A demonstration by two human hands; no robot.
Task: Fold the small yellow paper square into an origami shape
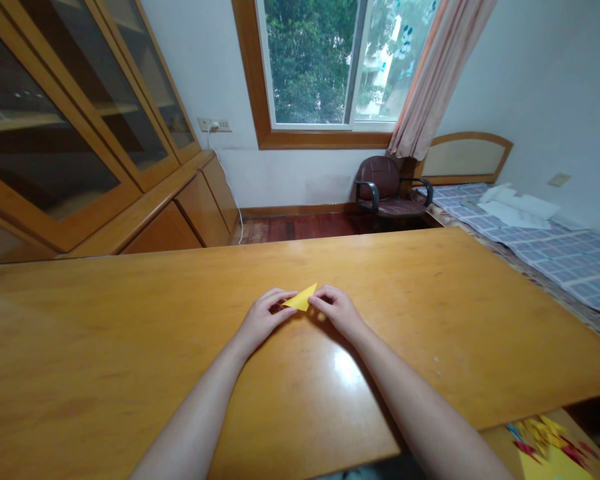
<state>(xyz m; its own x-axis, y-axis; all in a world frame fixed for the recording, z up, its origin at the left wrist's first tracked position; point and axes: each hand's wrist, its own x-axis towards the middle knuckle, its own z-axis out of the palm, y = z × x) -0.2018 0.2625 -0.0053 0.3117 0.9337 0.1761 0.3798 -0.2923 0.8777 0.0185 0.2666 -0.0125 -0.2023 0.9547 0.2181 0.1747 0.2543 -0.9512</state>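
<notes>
A small yellow paper (301, 298), folded into a triangle, sits near the middle of the wooden table (130, 347). My left hand (263, 318) pinches its left side with curled fingers. My right hand (336, 309) pinches its right side, fingertips pressed on the paper's edge. Both forearms reach in from the near edge of the table.
Several coloured paper sheets (550, 443) lie on a lower surface at the bottom right. A glass-door cabinet (80, 133) stands on the left. Beyond the table are a dark red chair (387, 187), a bed (545, 247) on the right and a window (330, 63).
</notes>
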